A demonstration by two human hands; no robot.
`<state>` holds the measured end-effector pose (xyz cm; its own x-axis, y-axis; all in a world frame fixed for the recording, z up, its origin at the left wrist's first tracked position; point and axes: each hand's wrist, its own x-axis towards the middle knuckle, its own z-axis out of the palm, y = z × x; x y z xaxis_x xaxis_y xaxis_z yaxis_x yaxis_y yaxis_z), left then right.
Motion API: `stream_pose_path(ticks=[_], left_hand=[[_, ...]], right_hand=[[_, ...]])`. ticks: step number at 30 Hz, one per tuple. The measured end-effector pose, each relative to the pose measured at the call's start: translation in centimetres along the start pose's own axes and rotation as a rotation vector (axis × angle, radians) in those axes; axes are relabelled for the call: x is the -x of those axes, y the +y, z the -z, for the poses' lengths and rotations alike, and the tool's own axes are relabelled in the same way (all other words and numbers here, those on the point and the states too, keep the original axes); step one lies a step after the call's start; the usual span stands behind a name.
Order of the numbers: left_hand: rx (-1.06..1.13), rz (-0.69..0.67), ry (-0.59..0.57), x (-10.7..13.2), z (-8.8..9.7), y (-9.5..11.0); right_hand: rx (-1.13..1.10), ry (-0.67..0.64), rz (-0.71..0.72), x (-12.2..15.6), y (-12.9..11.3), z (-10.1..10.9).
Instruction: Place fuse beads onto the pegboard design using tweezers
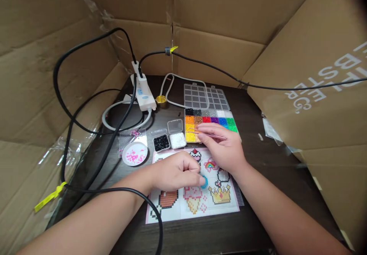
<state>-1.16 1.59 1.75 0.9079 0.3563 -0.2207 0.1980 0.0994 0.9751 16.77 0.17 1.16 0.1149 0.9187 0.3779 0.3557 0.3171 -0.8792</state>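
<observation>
The right hand [226, 148] hovered just above the near edge of the bead organizer box [210, 125], fingers pressed together around a pair of slim tweezers [207, 133]. The tweezers lay almost level, their long axis running left and slightly away from the hand, the tips ending over the yellow and orange compartments at the box's near-left corner. So the beads sat right under the tips, a hair to the left of the knuckles, and this hand was plainly the nearer of the two to the box. Whether a bead sat between the tips, I could not tell; they were too fine to read. The left hand [177, 174] was down in front of the box, resting on the pattern sheet [195, 205] with its cupcake, rainbow, crown and ice-cream designs, fingers curled in and pinching a small teal piece [204, 181] against the sheet. That put the teal piece near and a little left of the right wrist, with the box beyond it. The box's clear lid [206, 96] stood open on its far side. Left of the box sat two small cases, one of black beads [161, 143] and one of white beads [177, 140], and farther left a round dish of pink beads [135, 154]. A black cable [137, 194] looped across the left forearm, well in front of the box.
</observation>
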Motion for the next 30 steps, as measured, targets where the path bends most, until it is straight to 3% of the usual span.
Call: stream_pose_path(ticks=[5, 10, 30], left_hand=[[0.007, -0.012, 0.001, 0.0, -0.1, 0.0], [0.000, -0.021, 0.003, 0.1, -0.1, -0.2], [-0.011, -0.040, 0.017, -0.1, -0.4, -0.5]], right_hand=[[0.014, -0.097, -0.028, 0.3, -0.4, -0.7], [0.005, -0.085, -0.109, 0.6, 0.0, -1.0], [0.040, -0.129, -0.096, 0.8, 0.3, -1.3]])
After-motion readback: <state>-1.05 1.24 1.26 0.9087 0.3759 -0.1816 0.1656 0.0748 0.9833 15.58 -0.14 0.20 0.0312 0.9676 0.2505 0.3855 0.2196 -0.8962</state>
